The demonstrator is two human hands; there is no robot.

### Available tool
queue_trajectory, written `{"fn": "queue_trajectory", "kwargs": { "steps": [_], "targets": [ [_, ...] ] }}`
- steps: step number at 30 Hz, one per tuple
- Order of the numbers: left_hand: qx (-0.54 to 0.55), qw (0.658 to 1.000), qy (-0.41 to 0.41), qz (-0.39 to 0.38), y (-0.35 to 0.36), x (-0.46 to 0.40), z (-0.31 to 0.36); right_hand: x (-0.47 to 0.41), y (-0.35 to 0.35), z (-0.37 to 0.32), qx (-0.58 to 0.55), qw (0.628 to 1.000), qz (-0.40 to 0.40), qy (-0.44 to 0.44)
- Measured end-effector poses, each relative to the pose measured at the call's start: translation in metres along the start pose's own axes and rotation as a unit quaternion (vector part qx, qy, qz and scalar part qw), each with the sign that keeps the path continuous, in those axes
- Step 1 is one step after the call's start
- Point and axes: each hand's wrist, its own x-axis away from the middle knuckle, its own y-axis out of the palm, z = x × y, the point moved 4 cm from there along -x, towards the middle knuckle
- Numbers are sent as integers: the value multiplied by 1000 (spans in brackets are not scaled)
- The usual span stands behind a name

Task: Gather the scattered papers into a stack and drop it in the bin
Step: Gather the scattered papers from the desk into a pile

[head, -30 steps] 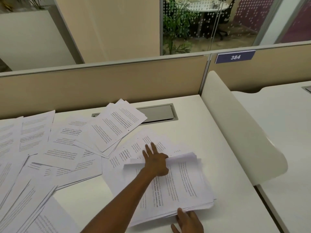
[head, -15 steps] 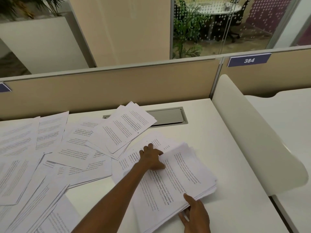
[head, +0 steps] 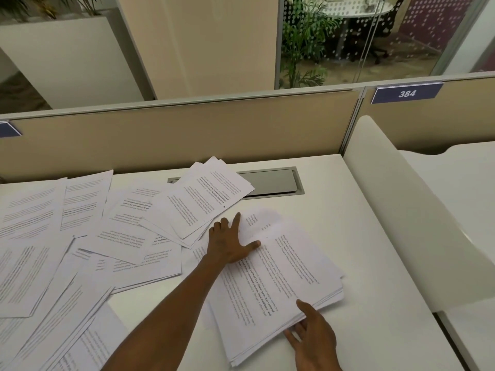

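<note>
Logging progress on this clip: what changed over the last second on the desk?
The left hand slid a loose sheet onto the stack and now rests spread on its far-left edge. The right hand came up along the near corner, thumb on top. The scattered papers at left stayed put.

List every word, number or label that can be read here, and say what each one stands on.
"384": white digits on the blue plate on the partition's top rail, right of the post.
Second blue plate at the left edge: cut off, nothing readable.
Stack under both hands: printed text, too blurred and turned to quote.
Scattered papers: printed lines, too small to read.
</note>
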Motion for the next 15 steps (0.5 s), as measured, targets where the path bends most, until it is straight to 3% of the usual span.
{"fn": "queue_trajectory", "kwargs": {
  "steps": [9,15],
  "targets": [
    [68,996,-12,-54,-4,-2,7,-9,21,-11,59,995,-21,-77],
    [212,972,-55,-90,-20,-4,3,-15,31,-4,20,991,-10,-131]
  ]
}}
